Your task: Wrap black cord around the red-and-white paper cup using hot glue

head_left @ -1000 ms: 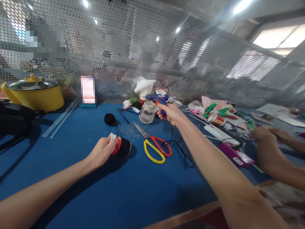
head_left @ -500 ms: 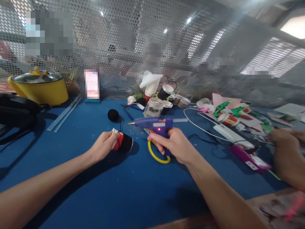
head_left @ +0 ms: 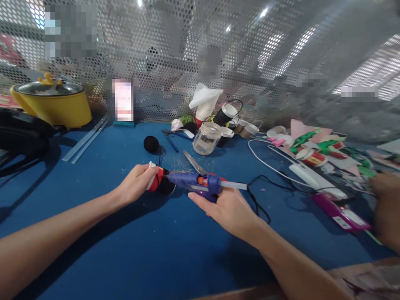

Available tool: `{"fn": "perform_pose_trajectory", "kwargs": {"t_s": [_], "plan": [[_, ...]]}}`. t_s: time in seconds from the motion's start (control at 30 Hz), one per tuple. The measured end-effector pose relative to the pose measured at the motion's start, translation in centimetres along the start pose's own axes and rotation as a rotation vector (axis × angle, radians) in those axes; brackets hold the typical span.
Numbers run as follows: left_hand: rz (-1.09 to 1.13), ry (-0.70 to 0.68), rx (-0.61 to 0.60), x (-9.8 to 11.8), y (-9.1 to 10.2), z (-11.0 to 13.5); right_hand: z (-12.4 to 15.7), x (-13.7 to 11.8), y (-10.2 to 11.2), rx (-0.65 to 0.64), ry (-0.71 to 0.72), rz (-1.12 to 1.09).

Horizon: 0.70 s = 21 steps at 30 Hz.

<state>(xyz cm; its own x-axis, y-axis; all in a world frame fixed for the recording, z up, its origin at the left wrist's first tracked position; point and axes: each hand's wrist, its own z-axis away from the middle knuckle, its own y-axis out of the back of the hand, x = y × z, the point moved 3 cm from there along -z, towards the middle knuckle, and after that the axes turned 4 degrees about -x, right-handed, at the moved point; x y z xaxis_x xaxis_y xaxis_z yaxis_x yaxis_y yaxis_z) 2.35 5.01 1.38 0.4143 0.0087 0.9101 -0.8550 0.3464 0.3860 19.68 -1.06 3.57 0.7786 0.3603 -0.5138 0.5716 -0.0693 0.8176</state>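
My left hand [head_left: 136, 183] pinches the white rim of a red paper cup [head_left: 153, 183] that lies tilted on its side. Black yarn wraps its lower part, and a strand runs up to a black yarn ball [head_left: 151, 144]. A blue hot glue gun [head_left: 187, 179] is gripped in my right hand [head_left: 229, 204], its small light glowing red. The nozzle is at the yarn-wrapped side of the cup; whether it touches cannot be made out. A clear glue stick [head_left: 233, 185] juts from its back. Behind the gun lie scissors [head_left: 194, 161], their handles hidden.
Pliers [head_left: 171, 141], a clear plastic jar [head_left: 206, 139] and several cups [head_left: 225, 114] stand beyond my hands. Left are a yellow pot [head_left: 59, 106], a phone [head_left: 123, 100] and glue sticks [head_left: 86, 139]. Right are a purple power strip [head_left: 342, 214], cables and another person's blurred hand [head_left: 387, 208].
My right hand has brought the glue gun lower and its nozzle to the cup. The scissors' yellow handle has gone out of sight behind it. My left hand keeps its hold.
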Motion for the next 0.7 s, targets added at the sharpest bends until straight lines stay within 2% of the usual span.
{"fn": "perform_pose_trajectory", "kwargs": {"t_s": [0.13, 0.33, 0.47, 0.7], "plan": [[0.003, -0.002, -0.013, 0.01, -0.12, -0.04, 0.20, -0.22, 0.02, 0.001, 0.088, 0.051], [-0.019, -0.003, -0.003, -0.30, -0.13, -0.11, 0.17, -0.49, 0.16, 0.052, 0.111, 0.105], [-0.035, -0.008, -0.006, -0.40, -0.14, -0.15, 0.27, -0.80, 0.08, 0.022, 0.180, 0.085], [-0.038, -0.021, -0.003, -0.28, -0.12, -0.08, 0.67, -0.63, -0.07, 0.036, 0.184, 0.131]]}}
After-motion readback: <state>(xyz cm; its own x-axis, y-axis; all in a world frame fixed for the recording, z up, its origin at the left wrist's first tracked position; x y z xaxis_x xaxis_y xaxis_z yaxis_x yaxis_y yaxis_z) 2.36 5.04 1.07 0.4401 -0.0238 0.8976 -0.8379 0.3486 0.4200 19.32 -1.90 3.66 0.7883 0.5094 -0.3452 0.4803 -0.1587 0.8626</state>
